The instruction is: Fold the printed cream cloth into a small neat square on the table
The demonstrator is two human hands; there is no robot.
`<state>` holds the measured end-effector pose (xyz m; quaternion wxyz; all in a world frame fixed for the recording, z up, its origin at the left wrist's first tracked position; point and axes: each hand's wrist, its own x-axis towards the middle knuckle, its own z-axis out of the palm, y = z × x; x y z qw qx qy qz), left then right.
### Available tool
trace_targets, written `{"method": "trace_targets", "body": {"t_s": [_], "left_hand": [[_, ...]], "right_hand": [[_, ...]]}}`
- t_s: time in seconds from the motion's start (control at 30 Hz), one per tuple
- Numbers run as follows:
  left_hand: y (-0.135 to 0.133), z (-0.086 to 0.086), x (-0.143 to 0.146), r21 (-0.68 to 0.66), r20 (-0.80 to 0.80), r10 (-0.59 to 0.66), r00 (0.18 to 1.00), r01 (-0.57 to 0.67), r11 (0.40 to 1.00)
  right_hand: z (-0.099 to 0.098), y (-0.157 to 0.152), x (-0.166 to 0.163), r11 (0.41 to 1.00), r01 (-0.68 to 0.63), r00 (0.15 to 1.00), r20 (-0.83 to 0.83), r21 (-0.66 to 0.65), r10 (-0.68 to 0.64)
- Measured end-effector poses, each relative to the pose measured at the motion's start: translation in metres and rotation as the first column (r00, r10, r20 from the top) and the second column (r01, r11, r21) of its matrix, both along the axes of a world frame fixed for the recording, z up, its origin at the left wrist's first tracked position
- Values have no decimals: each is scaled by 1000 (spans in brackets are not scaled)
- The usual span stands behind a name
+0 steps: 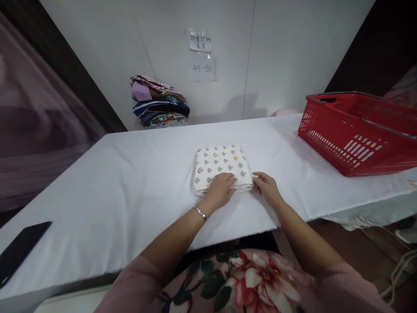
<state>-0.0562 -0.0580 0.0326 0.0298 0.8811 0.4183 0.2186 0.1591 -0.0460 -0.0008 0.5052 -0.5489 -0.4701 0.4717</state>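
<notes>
A folded white cloth [224, 163] printed with grey mushrooms and a few coloured ones lies on the white-covered table in front of me. My left hand [222, 188] rests on its near edge, fingers laid over the top layer. At the near right corner, my right hand [267, 188] has its fingers curled in against the cloth's side and appears to pinch the edge there. The fingertips of that hand are partly hidden. The cloth's layered folds show along the near side.
A red plastic basket [355, 139] with metal handles stands at the right. Several folded fabrics [159, 102] are piled at the back left against the wall. A dark flat object [24, 248] lies at the left front. Handwritten paper signs [202, 67] hang on the wall.
</notes>
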Motion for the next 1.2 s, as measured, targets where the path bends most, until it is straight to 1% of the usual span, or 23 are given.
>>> {"method": "trace_targets", "body": {"t_s": [0.1,0.2,0.3,0.43,0.53,0.67,0.8,0.9,0.97,1.07,1.13,1.2], "left_hand": [[7,-1,17,-25,-57,-40,998,38,999],[11,-2,24,-25,-87,-35,996,33,999],[13,-4,26,-23,-84,-16,996,14,1000],[12,-5,27,-34,-65,-2,998,0,999],[9,-4,27,-43,-27,-6,1000,5,999],[12,-5,27,-75,29,6,1000,-4,997],[19,-4,29,-89,27,-18,999,20,996],[23,-2,31,-88,20,-41,999,43,995],[25,1,32,-90,1,-51,999,51,995],[27,4,35,-89,-58,-35,998,30,996],[29,6,38,-77,-90,-22,996,15,997],[29,7,39,-52,-83,-21,996,17,998]], "right_hand": [[-7,-7,1,991,-35,998,65,133,26],[-12,-14,5,965,-136,974,210,222,89],[-13,-18,5,949,-201,925,365,244,102],[-11,-18,1,943,-204,882,468,262,61],[-10,-18,0,943,-183,884,466,277,35],[-9,-18,0,944,-166,929,366,286,53],[-9,-18,3,943,-185,958,267,276,110],[-11,-16,4,950,-170,966,235,261,108],[-13,-14,4,956,-153,964,249,250,89],[-14,-14,2,958,-138,951,303,252,58],[-13,-14,2,953,-135,936,350,271,33],[-11,-16,1,943,-138,913,409,304,2]]}}
